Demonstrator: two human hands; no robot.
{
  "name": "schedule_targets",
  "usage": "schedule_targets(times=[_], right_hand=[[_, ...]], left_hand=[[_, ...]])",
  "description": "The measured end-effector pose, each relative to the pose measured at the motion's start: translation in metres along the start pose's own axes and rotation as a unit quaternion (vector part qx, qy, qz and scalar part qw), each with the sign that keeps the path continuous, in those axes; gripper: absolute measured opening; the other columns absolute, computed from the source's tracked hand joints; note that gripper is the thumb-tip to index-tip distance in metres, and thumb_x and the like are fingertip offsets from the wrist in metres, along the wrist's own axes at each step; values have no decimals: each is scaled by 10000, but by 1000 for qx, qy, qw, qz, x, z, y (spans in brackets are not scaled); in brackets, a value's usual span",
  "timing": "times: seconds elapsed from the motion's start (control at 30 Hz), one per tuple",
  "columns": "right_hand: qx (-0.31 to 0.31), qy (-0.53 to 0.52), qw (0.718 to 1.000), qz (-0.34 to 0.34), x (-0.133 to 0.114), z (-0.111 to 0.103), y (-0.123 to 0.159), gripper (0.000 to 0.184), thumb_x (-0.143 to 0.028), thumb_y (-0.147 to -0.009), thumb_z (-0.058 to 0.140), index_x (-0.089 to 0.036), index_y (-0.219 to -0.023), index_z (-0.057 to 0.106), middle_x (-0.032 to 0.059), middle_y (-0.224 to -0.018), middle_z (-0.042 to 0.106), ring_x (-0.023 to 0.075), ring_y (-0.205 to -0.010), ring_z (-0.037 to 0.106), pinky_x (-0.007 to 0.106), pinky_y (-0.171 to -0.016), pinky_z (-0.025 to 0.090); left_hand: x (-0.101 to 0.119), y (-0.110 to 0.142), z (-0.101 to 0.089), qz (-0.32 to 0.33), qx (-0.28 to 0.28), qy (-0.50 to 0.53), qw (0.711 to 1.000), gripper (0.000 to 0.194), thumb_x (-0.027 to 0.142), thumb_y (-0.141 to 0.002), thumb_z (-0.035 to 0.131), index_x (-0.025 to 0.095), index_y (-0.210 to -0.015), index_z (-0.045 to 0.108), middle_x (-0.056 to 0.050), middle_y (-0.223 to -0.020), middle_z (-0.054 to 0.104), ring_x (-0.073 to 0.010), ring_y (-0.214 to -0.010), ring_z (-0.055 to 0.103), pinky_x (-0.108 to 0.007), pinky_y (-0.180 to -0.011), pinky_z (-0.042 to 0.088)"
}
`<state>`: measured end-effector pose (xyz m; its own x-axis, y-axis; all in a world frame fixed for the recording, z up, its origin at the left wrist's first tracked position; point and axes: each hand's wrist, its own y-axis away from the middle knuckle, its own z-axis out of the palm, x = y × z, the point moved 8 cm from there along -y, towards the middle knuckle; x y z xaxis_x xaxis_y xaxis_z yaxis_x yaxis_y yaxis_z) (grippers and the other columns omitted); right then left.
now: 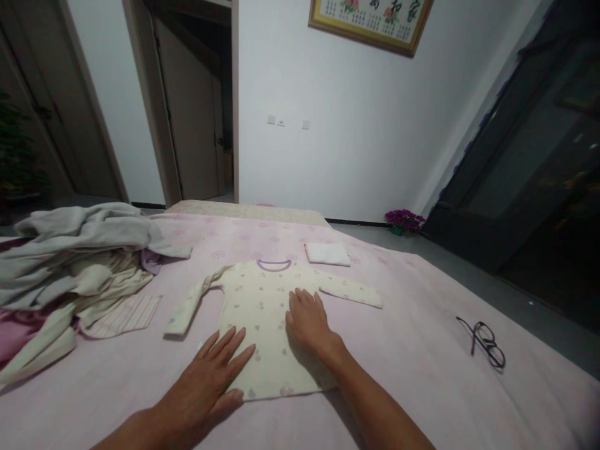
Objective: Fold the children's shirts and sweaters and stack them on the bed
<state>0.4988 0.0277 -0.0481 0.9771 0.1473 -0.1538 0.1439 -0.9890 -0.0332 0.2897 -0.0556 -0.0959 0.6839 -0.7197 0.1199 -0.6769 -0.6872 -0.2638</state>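
Observation:
A cream long-sleeved baby top (260, 331) with a purple-trimmed neck and small pastel flowers lies spread flat on the pink bedsheet (375, 400), its sleeves out to both sides. My left hand (206, 375) rests with fingers apart on the top's lower left edge. My right hand (307, 322) lies flat on the middle of the top, fingers together. Neither hand grips the cloth.
A heap of grey, cream and pink clothes (70, 275) lies at the bed's left. A folded white cloth (327, 254) sits beyond the top. Black glasses (482, 344) lie on the right. A grey floor (469, 256) runs past the bed's far right edge.

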Motion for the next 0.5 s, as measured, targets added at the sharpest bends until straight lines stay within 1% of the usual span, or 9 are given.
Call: schedule_targets(times=[0.07, 0.13, 0.17, 0.23, 0.3, 0.33, 0.43, 0.47, 0.5], right_hand=[[15, -28, 999, -33, -21, 1, -8, 579, -339, -990, 362, -119, -1524, 402, 136, -1603, 341, 288, -1503, 251, 486, -1236, 95], [17, -51, 997, -55, -36, 10, -13, 577, -381, -1015, 324, -138, -1535, 385, 115, -1620, 312, 277, -1516, 216, 480, -1240, 95], [15, -58, 996, -59, -39, 16, -15, 573, -389, -1022, 313, -146, -1536, 384, 108, -1625, 302, 273, -1520, 207, 476, -1240, 98], [13, -64, 996, -64, -41, 27, -16, 559, -395, -1031, 304, -164, -1531, 395, 99, -1631, 294, 269, -1522, 199, 472, -1241, 101], [17, -64, 995, -70, -40, 33, -17, 543, -397, -1035, 305, -179, -1520, 417, 98, -1628, 301, 266, -1521, 202, 470, -1241, 100], [21, -64, 995, -72, -39, 34, -17, 538, -396, -1036, 308, -182, -1516, 423, 99, -1626, 309, 266, -1520, 207, 470, -1241, 101], [29, -68, 994, -75, -37, 33, -17, 531, -391, -1033, 325, -179, -1507, 437, 105, -1618, 325, 272, -1517, 216, 470, -1241, 107], [30, -69, 994, -75, -36, 33, -17, 529, -391, -1033, 329, -180, -1505, 441, 104, -1616, 330, 272, -1516, 220, 469, -1241, 109], [31, -69, 994, -74, -36, 32, -17, 526, -391, -1032, 334, -184, -1503, 445, 101, -1615, 334, 271, -1515, 222, 468, -1241, 112]], left_hand=[[-15, -1, -9, -49, 43, 19, 998, 524, 452, -986, 452, 421, -1508, 415, -4, -1569, 444, -268, -1437, 422, -478, -1169, 388], [-41, -1, -23, -130, 96, 9, 987, 439, 422, -977, 457, 362, -1396, 574, -33, -1469, 567, -263, -1362, 506, -447, -1123, 441], [-57, 0, -30, -175, 119, -9, 977, 435, 425, -957, 478, 321, -1358, 609, -63, -1427, 597, -281, -1330, 526, -458, -1102, 453], [-87, 5, -46, -256, 147, -56, 954, 499, 431, -904, 514, 233, -1353, 605, -131, -1386, 600, -336, -1294, 528, -509, -1075, 444], [-116, 11, -58, -310, 147, -73, 937, 552, 411, -879, 492, 163, -1365, 575, -173, -1360, 595, -359, -1256, 540, -515, -1040, 445], [-131, 13, -61, -331, 135, -57, 932, 533, 398, -887, 460, 154, -1346, 581, -172, -1332, 611, -349, -1217, 568, -489, -1007, 462], [-177, 23, -61, -400, 84, 42, 912, 442, 411, -933, 373, 199, -1210, 645, -104, -1140, 712, -278, -1002, 671, -371, -830, 504], [-193, 27, -63, -426, 84, 68, 898, 431, 433, -938, 366, 213, -1168, 657, -80, -1060, 733, -263, -929, 684, -345, -772, 500], [-209, 30, -66, -449, 96, 87, 884, 426, 453, -935, 371, 215, -1137, 662, -65, -993, 742, -254, -876, 687, -328, -728, 494]])
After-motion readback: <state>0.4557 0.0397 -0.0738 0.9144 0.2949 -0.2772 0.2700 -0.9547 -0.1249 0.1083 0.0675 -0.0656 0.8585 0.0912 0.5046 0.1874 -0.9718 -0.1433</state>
